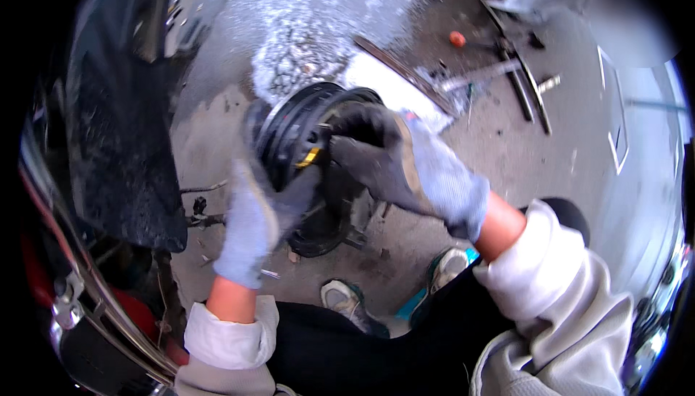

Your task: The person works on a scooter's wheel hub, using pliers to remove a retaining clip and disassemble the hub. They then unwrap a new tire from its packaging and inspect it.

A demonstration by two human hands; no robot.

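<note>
Between my gloved hands is a black round part (pixel 293 124) with ridged, ring-like sides; its exact kind is unclear. A small yellow piece (pixel 310 157) shows on its near side. My left hand (pixel 264 204), in a grey-and-black work glove, grips the part's left and near side, slightly blurred. On the right side, my right hand (pixel 384 150) has its fingers curled and closed at the part's edge, by the yellow piece. Whether a smaller item sits in those fingertips is hidden. Below the hands, a dark curved part (pixel 318 240) is near the floor.
A dark vehicle panel (pixel 123 150) stands close on my left. Ahead are a white slab (pixel 380 81) with a brown strip (pixel 402 70) along it. Long metal tools (pixel 517 74) and an orange-red round thing (pixel 457 38) lie farther right. My shoes (pixel 346 302) are below.
</note>
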